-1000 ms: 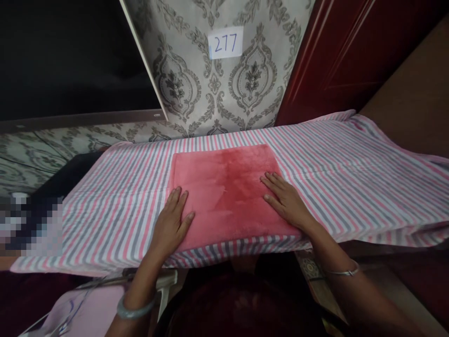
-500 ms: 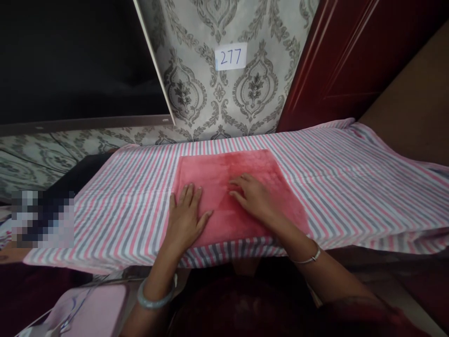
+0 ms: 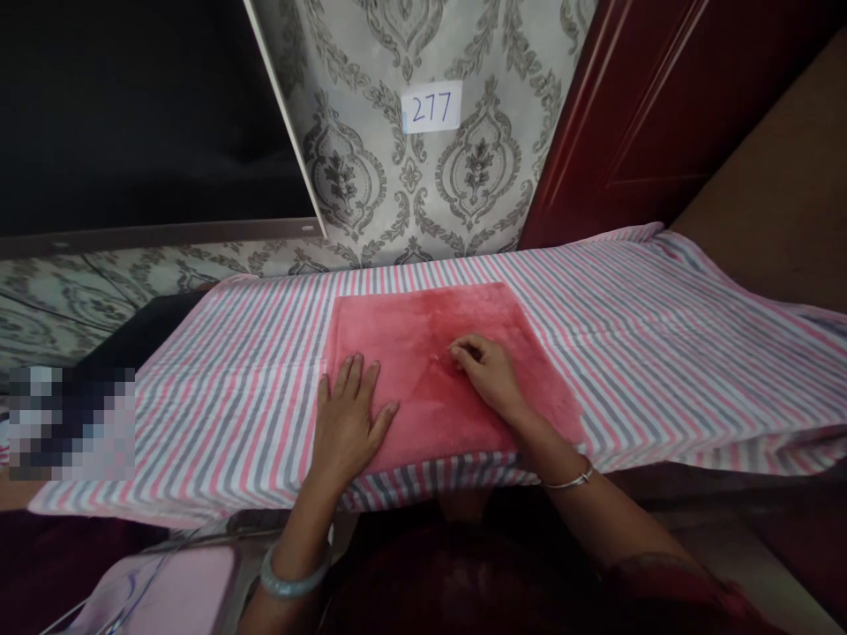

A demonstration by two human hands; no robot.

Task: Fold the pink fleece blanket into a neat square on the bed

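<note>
A pink-red plush square of cloth lies spread flat, its right part a darker red than its left. My left hand rests open on its lower left corner, fingers spread and palm down. Over the darker right half, my right hand is closed in a pinch, thumb against the curled fingers. Anything between those fingertips is too small or hidden to make out. Near them a small ruffled spot shows in the nap.
A striped pink, grey and white tablecloth covers the table, hanging over the front edge. At the back left is a dark screen. A paper marked 277 is on the patterned wall; a pink stool stands lower left.
My right hand has shifted slightly to the right, and its fingers have drawn from loosely stretched into a pinch. My left hand stays flat on the cloth.
</note>
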